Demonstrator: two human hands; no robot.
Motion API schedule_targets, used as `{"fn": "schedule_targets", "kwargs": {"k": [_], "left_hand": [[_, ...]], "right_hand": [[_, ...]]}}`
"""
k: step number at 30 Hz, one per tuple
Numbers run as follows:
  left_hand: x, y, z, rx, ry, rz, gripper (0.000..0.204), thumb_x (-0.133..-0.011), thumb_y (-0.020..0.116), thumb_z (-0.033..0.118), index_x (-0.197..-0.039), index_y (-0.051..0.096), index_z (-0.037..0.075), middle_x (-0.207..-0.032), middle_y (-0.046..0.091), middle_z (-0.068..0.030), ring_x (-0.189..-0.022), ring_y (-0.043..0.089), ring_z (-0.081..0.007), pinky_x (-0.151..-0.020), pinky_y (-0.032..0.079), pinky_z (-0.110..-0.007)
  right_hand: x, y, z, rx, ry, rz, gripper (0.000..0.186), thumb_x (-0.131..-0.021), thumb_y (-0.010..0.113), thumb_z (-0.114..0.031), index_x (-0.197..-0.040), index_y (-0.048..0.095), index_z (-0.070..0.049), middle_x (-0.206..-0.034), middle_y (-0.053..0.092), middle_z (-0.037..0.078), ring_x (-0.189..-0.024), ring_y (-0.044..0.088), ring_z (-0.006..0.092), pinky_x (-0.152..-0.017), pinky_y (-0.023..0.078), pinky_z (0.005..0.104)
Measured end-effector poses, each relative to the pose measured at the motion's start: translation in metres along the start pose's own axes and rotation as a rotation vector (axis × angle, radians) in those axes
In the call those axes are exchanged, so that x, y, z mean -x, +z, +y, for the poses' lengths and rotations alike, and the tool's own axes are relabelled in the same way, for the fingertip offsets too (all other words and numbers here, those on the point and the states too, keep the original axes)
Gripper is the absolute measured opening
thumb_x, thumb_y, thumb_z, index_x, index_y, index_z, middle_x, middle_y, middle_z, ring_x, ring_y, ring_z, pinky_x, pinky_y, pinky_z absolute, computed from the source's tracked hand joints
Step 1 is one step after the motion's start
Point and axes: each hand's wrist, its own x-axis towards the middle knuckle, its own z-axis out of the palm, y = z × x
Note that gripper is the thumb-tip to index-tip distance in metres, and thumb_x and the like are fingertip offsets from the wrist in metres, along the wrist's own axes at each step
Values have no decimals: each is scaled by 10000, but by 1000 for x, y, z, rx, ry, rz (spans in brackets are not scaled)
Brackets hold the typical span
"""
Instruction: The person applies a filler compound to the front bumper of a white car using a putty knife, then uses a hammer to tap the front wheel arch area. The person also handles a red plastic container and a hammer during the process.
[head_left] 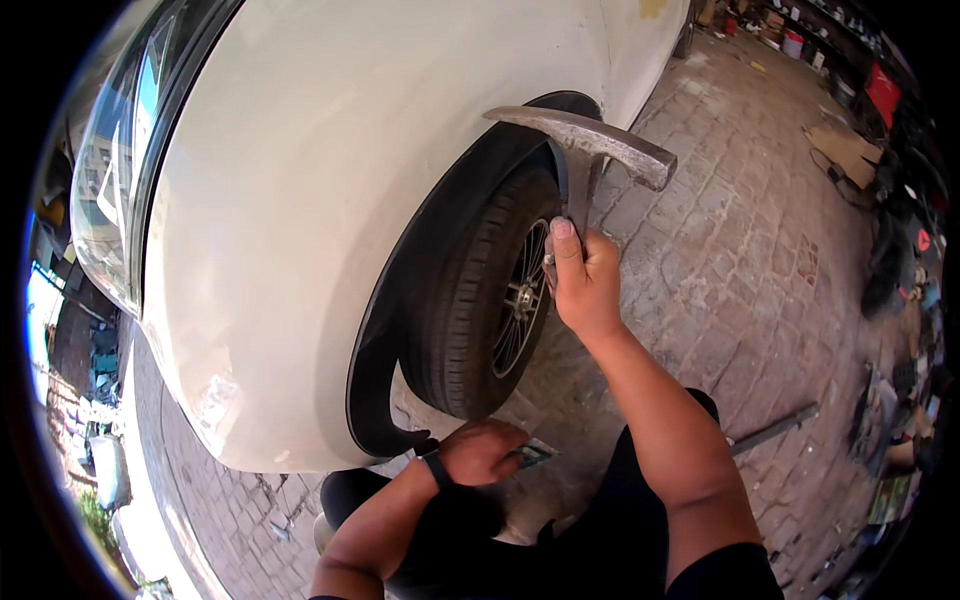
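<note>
My right hand [585, 280] grips the handle of a metal body hammer [585, 140], raised in front of the wheel arch of a white car [320, 200]. The hammer's long head points left and right above my thumb. The car's tyre and alloy wheel [495, 300] sit just left of that hand. My left hand [480, 450] is lower down, near the bottom of the black arch trim [375, 370], and rests on a small greenish flat thing [532, 455] that is mostly hidden. A dark band is on that wrist.
The ground is brick paving [740, 250]. A metal bar [775, 430] lies on it to my right. Cardboard [845, 150], tools and clutter line the far right edge. My dark-clothed knees fill the lower middle.
</note>
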Motion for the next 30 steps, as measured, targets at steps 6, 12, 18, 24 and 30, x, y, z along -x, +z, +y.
{"fn": "schedule_targets", "kwargs": {"k": [6,12,18,24,30], "left_hand": [[-1,-2,4,1,6,5,236,-902,654,175,-1043,631,-12,-946,635,-232,-950,620,-448,-850,493,-523],[-3,-3,3,-7,4,-2,221,-903,649,169,-1023,627,-15,-926,631,-237,-933,621,-455,-836,491,-531],[-3,2,0,-16,-12,-12,218,-906,648,166,-1020,626,-18,-931,633,-240,-932,621,-456,-832,491,-530],[-3,6,-6,16,-5,9,216,-916,651,164,-1029,627,-18,-931,633,-240,-929,622,-458,-819,494,-525],[-5,5,-11,21,-11,-34,222,-923,649,167,-1041,630,-19,-939,634,-240,-924,620,-466,-816,494,-528]], "right_hand": [[4,-1,12,9,18,-57,500,-1086,575,-415,-765,565,-32,-623,497,-23,-589,478,72,-535,386,294],[-11,-3,14,-174,143,53,539,-1079,567,-477,-740,552,-58,-584,504,-25,-488,475,76,-459,355,276],[-27,-5,11,-227,162,169,564,-1072,561,-515,-737,555,-61,-564,499,-23,-484,488,76,-451,359,262],[-37,-7,3,-256,152,153,560,-1056,568,-556,-789,539,-65,-575,480,-3,-471,459,80,-440,367,264],[-33,-1,1,-246,216,153,573,-1064,559,-544,-742,524,-71,-565,476,-11,-464,462,85,-427,375,272]]}}
